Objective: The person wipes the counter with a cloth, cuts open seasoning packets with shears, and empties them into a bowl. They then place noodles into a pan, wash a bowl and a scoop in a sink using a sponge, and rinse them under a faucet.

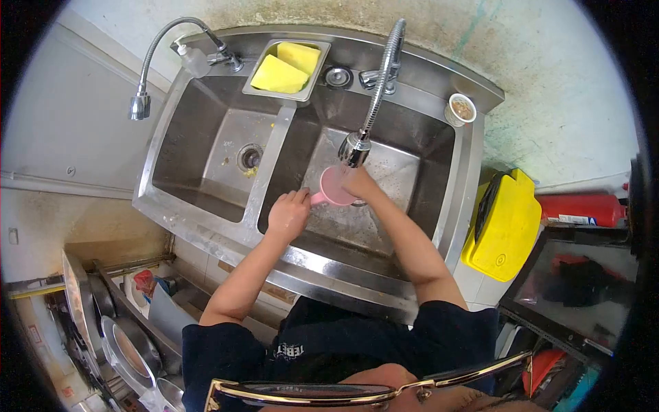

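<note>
Left hand [288, 215] gripping pink cup [334, 185] by its handle, right hand [358, 184] curled on its rim, under faucet head [354, 148], over steel sink [384, 226]

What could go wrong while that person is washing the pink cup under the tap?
The pink cup sits right under the spray head, so water may splash out over the sink rim onto clothing. Held between the left hand and right hand, a wet cup could slip and drop into the basin.

Dark navy tee [322, 343] w/ white lettering, short sleeves
</note>
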`<state>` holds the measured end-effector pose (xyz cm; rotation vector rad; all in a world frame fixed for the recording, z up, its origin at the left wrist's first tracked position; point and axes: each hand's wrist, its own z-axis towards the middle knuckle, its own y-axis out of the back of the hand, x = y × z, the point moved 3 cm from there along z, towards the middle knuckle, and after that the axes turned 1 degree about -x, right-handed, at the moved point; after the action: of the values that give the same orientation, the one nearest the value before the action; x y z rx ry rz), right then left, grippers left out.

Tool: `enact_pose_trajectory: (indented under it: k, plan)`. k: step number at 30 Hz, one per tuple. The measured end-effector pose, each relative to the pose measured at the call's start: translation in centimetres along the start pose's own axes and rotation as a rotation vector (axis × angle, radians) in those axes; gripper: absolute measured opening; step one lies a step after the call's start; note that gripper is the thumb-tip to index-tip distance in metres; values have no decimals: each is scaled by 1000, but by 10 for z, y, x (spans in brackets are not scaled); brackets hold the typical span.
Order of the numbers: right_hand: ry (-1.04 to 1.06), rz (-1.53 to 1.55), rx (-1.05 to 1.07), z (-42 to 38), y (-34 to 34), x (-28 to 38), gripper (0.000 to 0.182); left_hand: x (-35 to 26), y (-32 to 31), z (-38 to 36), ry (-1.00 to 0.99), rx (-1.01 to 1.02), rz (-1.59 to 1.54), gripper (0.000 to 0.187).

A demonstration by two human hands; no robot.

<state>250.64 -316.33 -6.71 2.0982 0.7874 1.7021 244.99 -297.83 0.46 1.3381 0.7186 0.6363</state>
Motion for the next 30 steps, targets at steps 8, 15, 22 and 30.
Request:
enact_pose_trajectory:
  k: [8,15,22,30]
  plan:
    - [578,-23,109,-45,-4,25,19,13,-3,5,68,8,-124,24]
    - [-26,1149,34,-15,81,29,33,-7,-65,26,193,284,-420,26]
    - [385,733,122,-26,112,93,26,-29,-86,63,598,619,-1496,48]
    - [353,666,10,-26,108,92,21,-31,-59,60,852,454,-1981,48]
